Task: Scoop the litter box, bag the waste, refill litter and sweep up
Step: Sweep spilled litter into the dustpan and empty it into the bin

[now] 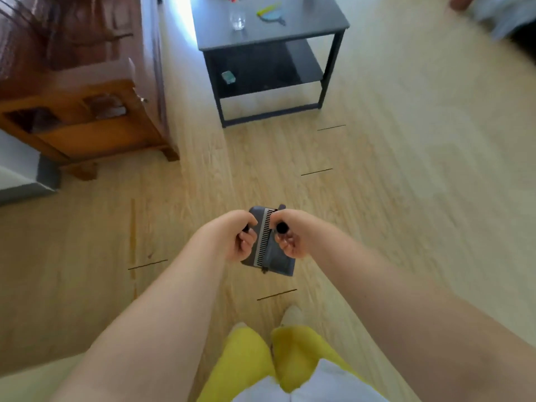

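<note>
Head view: yellow trousers (pixel 243 369) nearest, over wood floor (pixel 377 227). Left hand (pixel 240 236) curled round a black handle (pixel 246 228); right hand (pixel 288 236) grips a second black handle end (pixel 282 227). Grey dustpan (pixel 272 256), comb-edged, hangs below both hands. Farther off, dark counter (pixel 290 33) carrying a glass (pixel 238 20); wooden cabinet (pixel 87 120) left.

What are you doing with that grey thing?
A person stands on the wooden floor holding two black handles, one in each hand. The left hand grips one and the right hand grips the other. Below the hands hangs a grey dustpan with a comb edge, above the floor. A dark side table stands ahead. No litter box is in view.
</note>
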